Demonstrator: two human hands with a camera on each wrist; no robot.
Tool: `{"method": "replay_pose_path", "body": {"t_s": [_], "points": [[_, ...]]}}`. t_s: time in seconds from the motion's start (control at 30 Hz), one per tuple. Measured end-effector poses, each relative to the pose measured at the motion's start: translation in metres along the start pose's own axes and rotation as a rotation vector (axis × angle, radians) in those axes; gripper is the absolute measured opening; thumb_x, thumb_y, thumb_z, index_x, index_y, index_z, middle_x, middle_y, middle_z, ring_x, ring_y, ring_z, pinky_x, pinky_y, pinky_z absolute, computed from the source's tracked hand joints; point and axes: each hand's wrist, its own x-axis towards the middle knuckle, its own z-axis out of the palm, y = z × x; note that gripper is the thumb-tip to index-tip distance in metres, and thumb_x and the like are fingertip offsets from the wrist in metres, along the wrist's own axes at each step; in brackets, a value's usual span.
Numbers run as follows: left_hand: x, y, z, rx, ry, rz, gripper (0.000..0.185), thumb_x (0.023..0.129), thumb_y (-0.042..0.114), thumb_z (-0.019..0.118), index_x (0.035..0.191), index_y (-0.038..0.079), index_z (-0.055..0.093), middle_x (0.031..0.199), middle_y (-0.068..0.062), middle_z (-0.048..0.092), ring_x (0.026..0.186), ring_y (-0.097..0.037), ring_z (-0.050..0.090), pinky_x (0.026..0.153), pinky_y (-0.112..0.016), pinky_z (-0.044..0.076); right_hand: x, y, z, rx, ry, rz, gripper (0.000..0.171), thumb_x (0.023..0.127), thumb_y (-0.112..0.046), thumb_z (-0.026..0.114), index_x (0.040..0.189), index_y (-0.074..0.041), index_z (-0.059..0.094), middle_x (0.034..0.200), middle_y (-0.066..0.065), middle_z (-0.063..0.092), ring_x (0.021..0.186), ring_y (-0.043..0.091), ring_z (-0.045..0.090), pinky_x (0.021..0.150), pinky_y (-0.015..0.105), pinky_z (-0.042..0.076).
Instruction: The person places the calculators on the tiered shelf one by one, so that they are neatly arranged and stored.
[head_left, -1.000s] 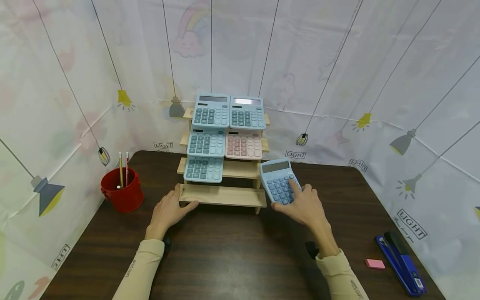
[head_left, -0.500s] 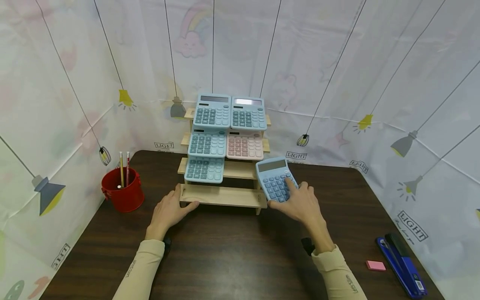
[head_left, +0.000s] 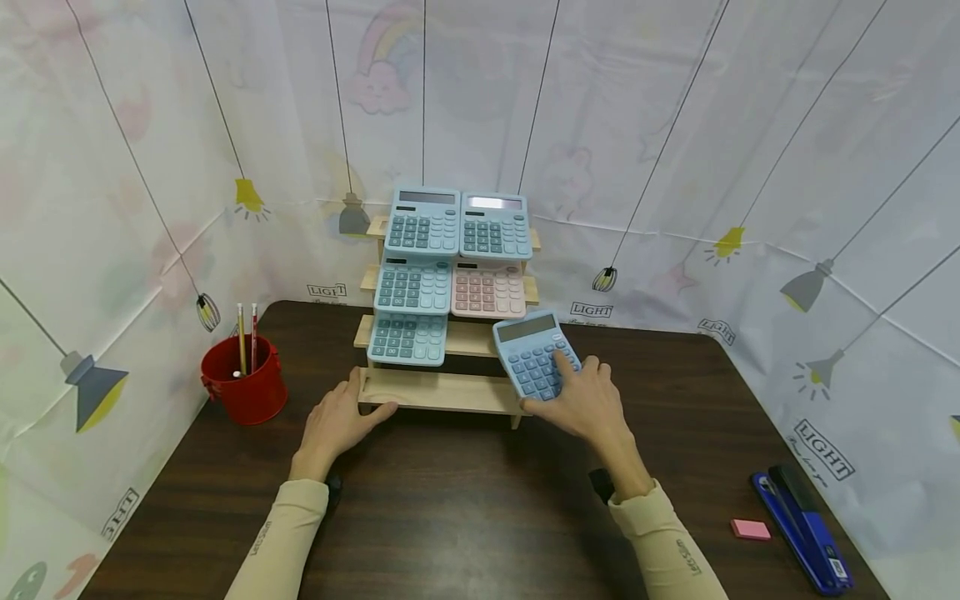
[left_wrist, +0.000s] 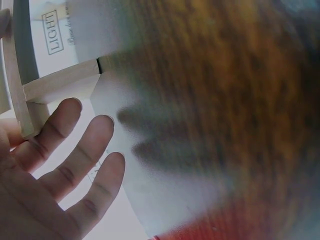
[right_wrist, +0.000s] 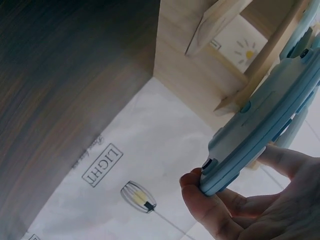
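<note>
My right hand [head_left: 588, 404] holds a blue calculator [head_left: 534, 357], with the thumb and fingers at its lower end. Tilted, this calculator overlaps the right end of the third tier of a stepped wooden rack [head_left: 442, 390] in the head view. Its underside [right_wrist: 250, 117] faces the rack's side in the right wrist view. My left hand [head_left: 337, 425] grips the left end of the lowest tier, thumb along the front edge; the other fingers [left_wrist: 90, 145] spread beside it. On the rack sit several blue calculators [head_left: 422, 221] and a pink calculator [head_left: 487, 290].
A red bucket [head_left: 243, 392] with pencils [head_left: 253, 342] stands left of the rack. At the right lie a pink eraser [head_left: 750, 529] and a blue stapler [head_left: 802, 533]. A printed curtain [head_left: 480, 100] surrounds the dark wooden table [head_left: 450, 517].
My right hand has carried the blue calculator leftward and slightly up, from beside the rack to over the right end of its third tier. My left hand has stayed in place.
</note>
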Motion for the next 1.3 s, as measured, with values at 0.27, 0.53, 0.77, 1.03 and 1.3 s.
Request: {"method": "replay_pose_path", "body": {"t_s": [0.27,0.53,0.77,1.03,1.3], "points": [[0.000,-0.001,0.001,-0.013,0.002,0.004,0.111,0.085,0.077,0.056,0.160,0.002,0.021,0.148,-0.025,0.050,0.125,-0.044,0.057,0.097,-0.061,0.049,0.002,-0.012,0.004,-0.002,0.021,-0.029,0.106,0.070,-0.073,0.067,0.154,-0.014,0.042,0.108,0.025,0.045,0.092,0.035,0.042,0.059,0.035,0.038],[-0.001,0.000,-0.001,-0.012,0.001,0.003,0.109,0.086,0.075,0.056,0.159,0.002,0.022,0.148,-0.026,0.050,0.125,-0.044,0.057,0.097,-0.062,0.048,0.004,-0.026,0.007,-0.008,0.018,-0.059,0.107,0.069,-0.076,0.066,0.154,-0.016,0.042,0.112,0.026,0.048,0.095,0.034,0.042,0.059,0.035,0.040],[-0.001,0.000,0.000,-0.010,-0.008,-0.001,0.110,0.086,0.075,0.057,0.160,0.002,0.021,0.149,-0.026,0.049,0.126,-0.045,0.056,0.098,-0.062,0.048,0.009,-0.036,0.009,0.008,0.013,-0.070,0.109,0.068,-0.079,0.064,0.154,-0.016,0.042,0.113,0.025,0.047,0.096,0.034,0.043,0.060,0.037,0.042],[0.001,0.002,-0.002,-0.013,-0.013,-0.005,0.111,0.085,0.077,0.056,0.160,0.003,0.020,0.148,-0.025,0.049,0.124,-0.044,0.057,0.098,-0.062,0.048,0.015,-0.044,0.010,0.017,0.014,-0.070,0.109,0.069,-0.082,0.063,0.154,-0.016,0.042,0.115,0.025,0.047,0.098,0.034,0.044,0.063,0.039,0.046],[0.000,0.000,0.000,-0.002,-0.015,-0.004,0.112,0.086,0.078,0.054,0.160,0.002,0.020,0.149,-0.026,0.049,0.124,-0.044,0.057,0.097,-0.061,0.049,0.020,-0.052,0.015,0.039,0.026,-0.062,0.110,0.069,-0.082,0.063,0.154,-0.015,0.042,0.116,0.027,0.047,0.099,0.034,0.044,0.063,0.041,0.049]]}}
